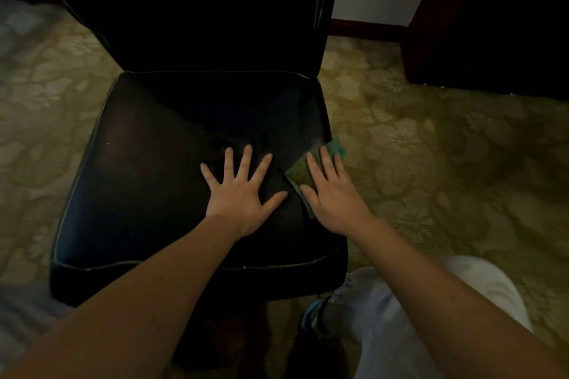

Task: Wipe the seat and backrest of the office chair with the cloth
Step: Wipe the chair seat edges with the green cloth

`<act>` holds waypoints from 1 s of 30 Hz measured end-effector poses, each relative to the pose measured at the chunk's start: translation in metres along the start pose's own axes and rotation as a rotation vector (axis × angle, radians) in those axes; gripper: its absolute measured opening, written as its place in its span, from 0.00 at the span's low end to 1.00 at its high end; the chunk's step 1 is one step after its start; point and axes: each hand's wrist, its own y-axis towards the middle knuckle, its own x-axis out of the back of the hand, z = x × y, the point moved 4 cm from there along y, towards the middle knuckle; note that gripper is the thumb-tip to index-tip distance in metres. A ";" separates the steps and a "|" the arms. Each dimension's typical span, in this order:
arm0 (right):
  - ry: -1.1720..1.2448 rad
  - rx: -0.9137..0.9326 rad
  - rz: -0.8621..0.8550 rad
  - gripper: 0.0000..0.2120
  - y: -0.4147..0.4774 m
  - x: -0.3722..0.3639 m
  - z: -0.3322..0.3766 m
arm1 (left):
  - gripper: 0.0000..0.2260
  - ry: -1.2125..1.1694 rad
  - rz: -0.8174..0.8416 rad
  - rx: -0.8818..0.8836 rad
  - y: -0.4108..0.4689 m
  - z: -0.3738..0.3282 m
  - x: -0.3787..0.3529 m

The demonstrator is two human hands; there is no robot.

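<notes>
Both hands flat: left hand (243,194) on black seat (147,178), right hand (332,194) pressing cloth (297,172); floral carpet (431,148).

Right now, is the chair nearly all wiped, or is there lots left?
Partway, I'd guess. Done: nothing shows for sure; the seat is too dark to tell wiped parts from unwiped. In hand: the right hand presses the green cloth flat on the seat's right edge, while the left hand rests flat mid-seat. Left: likely the seat's left side and the backrest, which neither hand touches.
</notes>
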 end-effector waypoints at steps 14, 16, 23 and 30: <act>-0.013 -0.043 -0.021 0.31 0.013 0.004 0.001 | 0.37 -0.010 -0.016 0.016 0.003 -0.004 -0.001; -0.003 -0.049 -0.022 0.31 0.006 0.002 0.002 | 0.38 -0.002 -0.019 0.019 0.003 -0.004 -0.001; 0.011 -0.076 -0.037 0.31 -0.010 -0.005 0.004 | 0.38 -0.009 -0.028 0.015 0.002 -0.004 0.000; -0.012 -0.104 -0.033 0.31 0.023 0.009 0.001 | 0.39 -0.038 -0.013 0.034 0.006 -0.009 0.001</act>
